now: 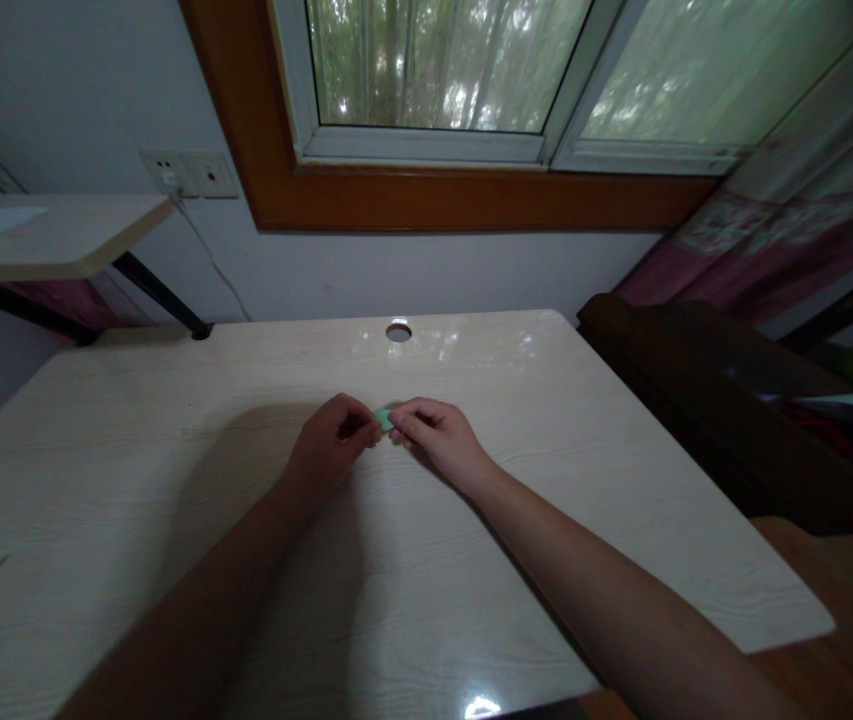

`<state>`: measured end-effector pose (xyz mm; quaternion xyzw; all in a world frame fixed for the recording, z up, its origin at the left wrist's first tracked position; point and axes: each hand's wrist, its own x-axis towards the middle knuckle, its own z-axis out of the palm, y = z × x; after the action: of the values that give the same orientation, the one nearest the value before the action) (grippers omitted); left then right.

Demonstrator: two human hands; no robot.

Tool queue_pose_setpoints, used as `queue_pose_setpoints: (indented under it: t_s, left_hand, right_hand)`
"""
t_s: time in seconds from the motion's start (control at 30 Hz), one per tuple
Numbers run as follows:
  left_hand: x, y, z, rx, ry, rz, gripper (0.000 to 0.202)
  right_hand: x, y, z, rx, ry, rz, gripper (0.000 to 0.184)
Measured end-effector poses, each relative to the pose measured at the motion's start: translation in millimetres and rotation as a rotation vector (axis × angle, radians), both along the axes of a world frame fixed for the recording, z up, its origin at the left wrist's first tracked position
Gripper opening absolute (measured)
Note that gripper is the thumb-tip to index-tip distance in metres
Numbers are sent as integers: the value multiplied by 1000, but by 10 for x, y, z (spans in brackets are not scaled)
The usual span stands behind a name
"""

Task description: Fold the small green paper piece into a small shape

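Observation:
A small light-green piece (pixel 382 419), perhaps paper, is pinched between my two hands just above the pale wood-grain desk (pixel 246 360). My left hand (pixel 334 437) grips its left end between thumb and forefinger. On the other side, my right hand (pixel 441 437) holds the right end with the thumb on top. The fingertips hide most of the piece, so its full shape and exact kind cannot be made out.
Behind my hands the desk has a round cable hole (pixel 399 332). A raised shelf (pixel 58 240) on black legs stands at the left, near a wall socket (pixel 190 174) with a white cord. Dark wooden furniture (pixel 696 400) lies beyond the desk's right edge.

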<state>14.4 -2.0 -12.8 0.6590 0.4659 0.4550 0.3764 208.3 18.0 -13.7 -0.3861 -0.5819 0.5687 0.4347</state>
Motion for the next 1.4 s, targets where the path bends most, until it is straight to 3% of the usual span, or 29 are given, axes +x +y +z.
queue_pose_setpoints:
  t_s: [0.23, 0.6, 0.83, 1.0, 1.2, 1.4]
  left_hand:
    - [14, -10, 6, -90, -112, -21, 17]
    - [-3, -5, 20, -82, -260, -22, 22]
    - [14, -32, 67, -111, -421, 26, 13]
    - [9, -32, 91, -163, -363, 5, 10]
    - [-7, -4, 40, -264, -105, -59, 23]
    - [-28, 19, 27, -237, -131, -23, 23]
  right_hand:
    - [2, -8, 12, 8, -17, -7, 28]
    - [0, -3, 10, -9, 14, -27, 27]
    - [-6, -4, 27, -38, 43, -42, 27]
    - [-3, 1, 42, -41, 34, -48, 27]
    - [11, -1, 39, -6, -27, -29, 28]
    - [-10, -14, 25, 5, -65, 22, 26]
